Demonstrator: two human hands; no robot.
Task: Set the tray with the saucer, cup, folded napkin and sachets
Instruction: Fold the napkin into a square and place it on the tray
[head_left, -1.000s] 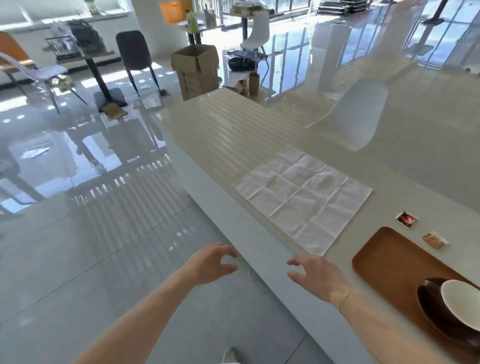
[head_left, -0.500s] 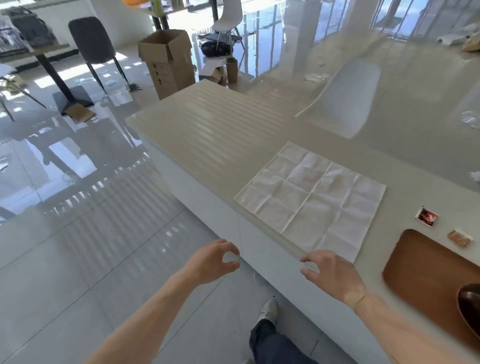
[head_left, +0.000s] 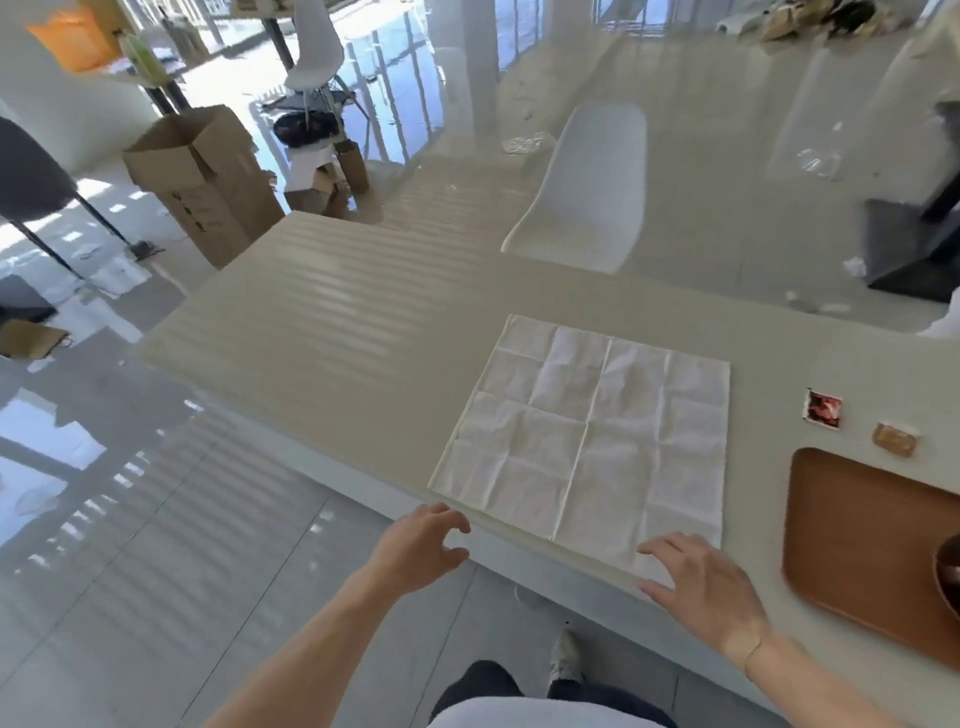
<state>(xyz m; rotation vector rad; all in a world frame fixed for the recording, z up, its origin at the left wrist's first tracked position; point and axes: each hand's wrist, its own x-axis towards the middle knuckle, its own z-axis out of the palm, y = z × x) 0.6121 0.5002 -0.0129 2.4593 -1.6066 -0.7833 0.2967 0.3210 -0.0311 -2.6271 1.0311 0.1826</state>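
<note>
**Reaching for the unfolded napkin at the counter edge**

Napkin (head_left: 587, 441) is seen lying flat and fully unfolded on the counter (head_left: 322, 332), crease grid visible, its near edge just at the counter's front edge.

Right hand (head_left: 701, 582) is placed at the napkin's 5 o'clock corner, fingers spread and slightly curled, fingertips on or just above the cloth; contact cannot be confirmed. Nothing is gripped.

Left hand (head_left: 415, 551) is held off the counter's front edge, at 7 o'clock from the napkin, near its near-left corner but not touching it. Fingers are curled loosely with thumb and forefinger apart; nothing is held.

Tray (head_left: 852, 540), brown wood, is set at 3 o'clock from the napkin, partly cut off by the frame. A dark saucer (head_left: 948, 566) is seen on it at the frame's right edge, mostly out of view. Cup cannot be made out.

Two sachets are laid on the bare counter at 12 o'clock from the tray, apart from each other: red sachet (head_left: 823, 409) and brown sachet (head_left: 894, 439). Neither is on the tray.

White chair (head_left: 587, 192) is seen beyond the counter's far side, cardboard box (head_left: 202, 176) on the floor at 10 o'clock.
</note>
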